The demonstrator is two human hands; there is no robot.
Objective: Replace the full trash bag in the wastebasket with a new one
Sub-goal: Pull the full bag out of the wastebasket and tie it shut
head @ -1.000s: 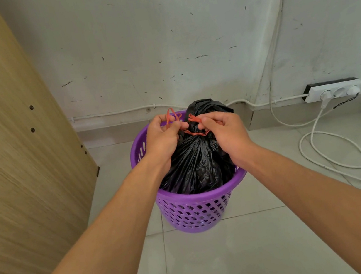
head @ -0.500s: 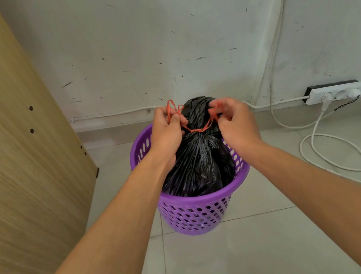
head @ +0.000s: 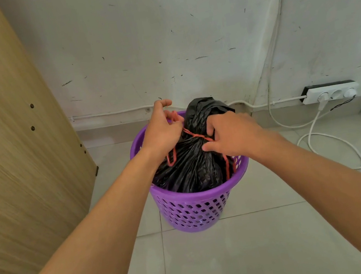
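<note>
Tiled floor [head: 252,244]; both hands [head: 197,131] curled at bag neck [head: 194,135].

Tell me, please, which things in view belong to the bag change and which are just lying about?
In use:
- black trash bag
- red drawstring
- purple wastebasket
- left hand, at the drawstring
- right hand, on the bag's neck

Lying about:
- white power strip
- white cable
- wooden panel
</note>
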